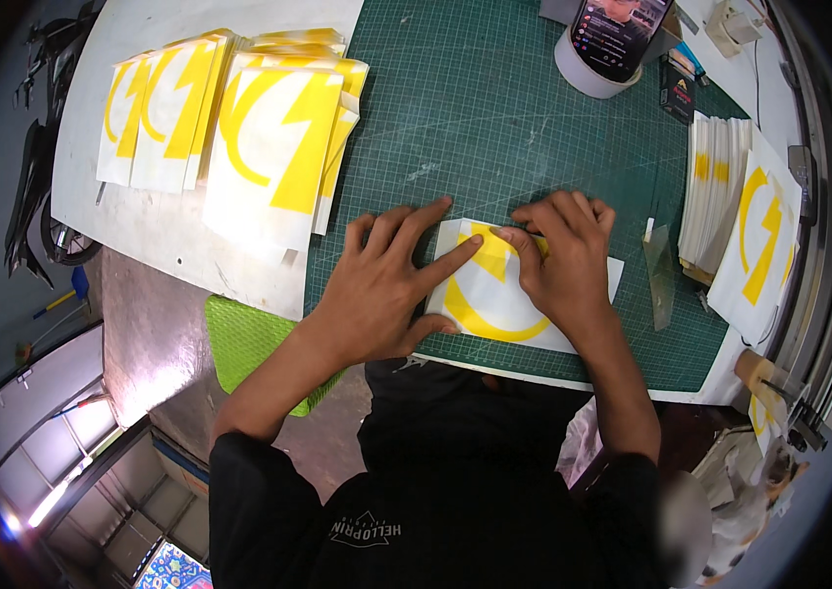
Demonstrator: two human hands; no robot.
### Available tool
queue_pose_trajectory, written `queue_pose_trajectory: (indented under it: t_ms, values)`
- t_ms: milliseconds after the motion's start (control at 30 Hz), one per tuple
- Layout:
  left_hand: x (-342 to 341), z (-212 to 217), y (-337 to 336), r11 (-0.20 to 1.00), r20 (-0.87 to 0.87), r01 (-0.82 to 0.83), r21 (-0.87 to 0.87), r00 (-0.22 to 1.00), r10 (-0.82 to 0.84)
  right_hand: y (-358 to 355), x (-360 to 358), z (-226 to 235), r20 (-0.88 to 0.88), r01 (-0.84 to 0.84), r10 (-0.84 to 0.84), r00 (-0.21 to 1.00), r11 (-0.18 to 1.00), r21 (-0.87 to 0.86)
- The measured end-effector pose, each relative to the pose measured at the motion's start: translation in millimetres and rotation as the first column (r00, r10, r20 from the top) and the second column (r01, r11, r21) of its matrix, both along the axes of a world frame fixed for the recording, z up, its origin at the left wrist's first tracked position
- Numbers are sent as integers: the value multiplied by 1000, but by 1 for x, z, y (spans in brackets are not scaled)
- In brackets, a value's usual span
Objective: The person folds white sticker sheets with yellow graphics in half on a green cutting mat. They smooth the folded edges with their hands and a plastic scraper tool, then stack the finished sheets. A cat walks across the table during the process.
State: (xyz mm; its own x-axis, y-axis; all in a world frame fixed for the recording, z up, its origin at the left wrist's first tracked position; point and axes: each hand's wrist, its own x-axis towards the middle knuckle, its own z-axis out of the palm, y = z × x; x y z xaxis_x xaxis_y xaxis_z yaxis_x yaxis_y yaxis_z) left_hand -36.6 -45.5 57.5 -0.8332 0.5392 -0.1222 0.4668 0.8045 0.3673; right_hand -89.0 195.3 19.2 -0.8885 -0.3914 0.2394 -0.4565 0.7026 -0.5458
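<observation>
A white paper piece (583,339) printed with a yellow curved design lies on the green cutting mat (494,128) in front of me, with a narrow strip folded over along its far edge. My left hand (386,280) rests over its left side, fingers spread; the index fingertip presses the fold and the thumb touches the near left part. Over the far right part is my right hand (573,250), its fingers curled and its thumb pressed on the folded strip. The fingers' undersides are hidden.
Stacks of matching white-and-yellow pieces (273,147) lie on the white tabletop at left. More stand in a stack (720,196) at right, beside a clear plastic strip (659,275). A phone (617,39) leans in a white roll (592,79) at the back.
</observation>
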Motion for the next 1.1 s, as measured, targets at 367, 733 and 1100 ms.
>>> queue_pose_trajectory:
  t_ms: [367,733,1100]
  values:
    - [8,-7,-2,995,-24,89,-55,996,-90,-2,2,2,27,24,-23,999,1000,-6]
    - [10,-12,-2,1000,-14,23,-14,1000,-24,-8,-19,29,305,-245,238,922,969,-16]
    - [10,-12,-2,1000,13,19,8,1000,-20,-11,-21,21,300,-216,221,928,975,-52]
